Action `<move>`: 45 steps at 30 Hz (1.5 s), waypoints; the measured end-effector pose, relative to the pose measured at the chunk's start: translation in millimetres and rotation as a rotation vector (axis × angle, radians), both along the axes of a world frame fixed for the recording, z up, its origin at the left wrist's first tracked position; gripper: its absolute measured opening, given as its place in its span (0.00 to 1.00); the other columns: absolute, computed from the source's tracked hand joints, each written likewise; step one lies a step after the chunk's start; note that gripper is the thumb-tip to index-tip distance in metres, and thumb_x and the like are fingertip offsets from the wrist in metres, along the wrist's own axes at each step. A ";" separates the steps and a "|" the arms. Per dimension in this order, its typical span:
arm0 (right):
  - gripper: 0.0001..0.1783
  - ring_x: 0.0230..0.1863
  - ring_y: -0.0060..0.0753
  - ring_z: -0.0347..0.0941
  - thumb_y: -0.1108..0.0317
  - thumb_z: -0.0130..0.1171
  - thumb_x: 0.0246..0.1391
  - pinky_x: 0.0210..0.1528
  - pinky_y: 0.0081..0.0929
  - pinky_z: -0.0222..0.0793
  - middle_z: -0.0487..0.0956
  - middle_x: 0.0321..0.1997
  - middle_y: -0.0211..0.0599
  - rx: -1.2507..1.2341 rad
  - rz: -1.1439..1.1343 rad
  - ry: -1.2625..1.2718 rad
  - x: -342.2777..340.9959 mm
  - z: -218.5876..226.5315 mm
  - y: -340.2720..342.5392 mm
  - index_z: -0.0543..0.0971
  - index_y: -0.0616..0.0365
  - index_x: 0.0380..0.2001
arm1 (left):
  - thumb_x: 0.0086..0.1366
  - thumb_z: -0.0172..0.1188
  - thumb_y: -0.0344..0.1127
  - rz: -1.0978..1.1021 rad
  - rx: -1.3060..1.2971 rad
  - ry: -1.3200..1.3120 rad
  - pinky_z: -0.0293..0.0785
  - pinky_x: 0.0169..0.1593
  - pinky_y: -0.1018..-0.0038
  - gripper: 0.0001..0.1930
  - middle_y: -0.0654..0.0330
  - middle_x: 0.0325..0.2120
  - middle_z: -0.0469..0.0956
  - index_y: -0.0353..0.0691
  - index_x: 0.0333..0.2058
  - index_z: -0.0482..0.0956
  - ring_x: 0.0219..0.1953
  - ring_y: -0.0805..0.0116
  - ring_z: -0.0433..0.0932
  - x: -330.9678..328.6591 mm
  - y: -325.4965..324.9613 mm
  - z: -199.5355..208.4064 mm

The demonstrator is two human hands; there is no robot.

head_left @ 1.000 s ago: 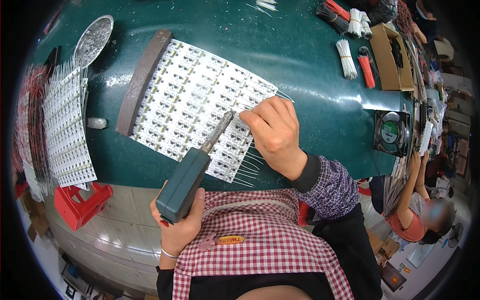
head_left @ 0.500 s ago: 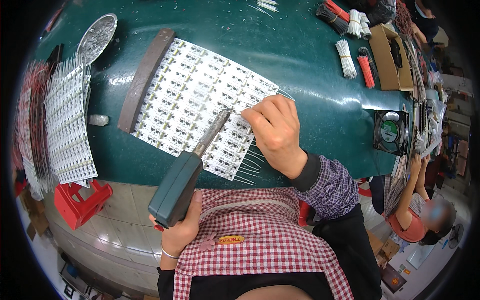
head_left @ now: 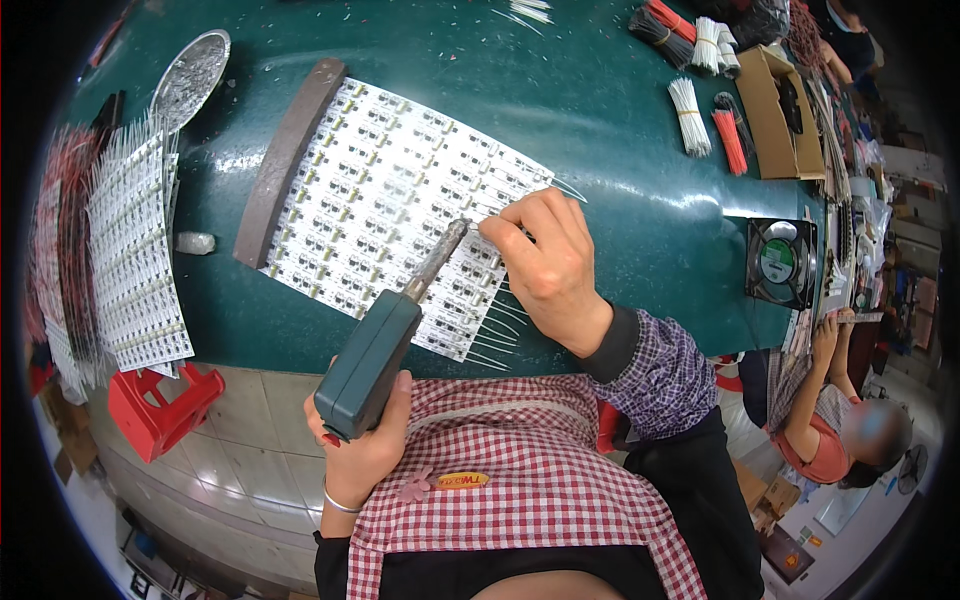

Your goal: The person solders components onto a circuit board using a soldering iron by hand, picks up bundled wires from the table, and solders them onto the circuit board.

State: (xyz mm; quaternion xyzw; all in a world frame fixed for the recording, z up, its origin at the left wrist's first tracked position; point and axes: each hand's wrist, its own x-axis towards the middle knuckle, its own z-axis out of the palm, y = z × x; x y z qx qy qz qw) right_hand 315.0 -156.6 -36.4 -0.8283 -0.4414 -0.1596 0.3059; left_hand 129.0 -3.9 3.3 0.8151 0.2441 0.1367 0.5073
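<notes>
In my left hand (head_left: 368, 448) is a dark green soldering gun (head_left: 372, 350), fingers wrapped round its grip. Its grey, worn tip reaches up to the white circuit board panel (head_left: 400, 190), close to my right fingertips. My right hand (head_left: 548, 265) is over the panel's right side, thumb and finger pinched on a thin wire, mostly hidden by the fingers. Several thin white wires (head_left: 497, 338) stick out from the panel's lower right edge. A brown bar (head_left: 285, 175) lies along the panel's left edge.
Left stand wired board panels (head_left: 135, 260), a round metal dish (head_left: 190, 80) and a small whitish lump (head_left: 196, 242). Right are wire bundles (head_left: 690, 117), a cardboard box (head_left: 780, 120) and a fan (head_left: 780, 262). A red stool (head_left: 150, 410) is below; another person (head_left: 815, 425) sits at right.
The soldering gun in my left hand has moved slightly right, its tip now nearer my right fingertips. My right hand has shifted slightly left, still pinched.
</notes>
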 end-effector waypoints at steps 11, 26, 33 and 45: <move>0.14 0.33 0.36 0.70 0.82 0.60 0.32 0.34 0.31 0.63 0.73 0.28 0.32 0.001 -0.008 -0.009 0.2 0.9 1.7 0.79 0.59 0.29 | 0.55 0.68 0.30 0.053 -0.069 0.049 0.71 0.27 0.76 0.08 0.60 0.26 0.81 0.36 0.33 0.82 0.23 0.70 0.78 -14.0 0.0 -2.5; 0.10 0.34 0.34 0.71 0.76 0.57 0.40 0.42 0.32 0.64 0.72 0.28 0.32 -0.057 0.031 -0.003 -6.1 4.2 -1.1 0.77 0.59 0.30 | 0.55 0.68 0.30 0.066 -0.079 0.004 0.74 0.30 0.78 0.07 0.58 0.26 0.82 0.34 0.32 0.83 0.25 0.71 0.81 -9.1 0.3 6.8; 0.10 0.34 0.34 0.70 0.78 0.56 0.39 0.42 0.32 0.64 0.72 0.28 0.32 -0.064 0.028 0.011 -6.0 4.2 0.0 0.77 0.59 0.30 | 0.54 0.67 0.29 -0.033 0.055 -0.002 0.70 0.28 0.76 0.06 0.59 0.24 0.82 0.36 0.31 0.83 0.21 0.69 0.78 -11.3 3.7 -0.6; 0.15 0.31 0.34 0.70 0.82 0.60 0.34 0.35 0.30 0.61 0.72 0.25 0.30 -0.015 0.030 0.005 -5.2 4.1 0.6 0.79 0.58 0.30 | 0.54 0.68 0.30 0.004 -0.016 0.043 0.70 0.39 0.70 0.07 0.60 0.29 0.80 0.36 0.32 0.83 0.23 0.65 0.76 -12.3 0.6 0.5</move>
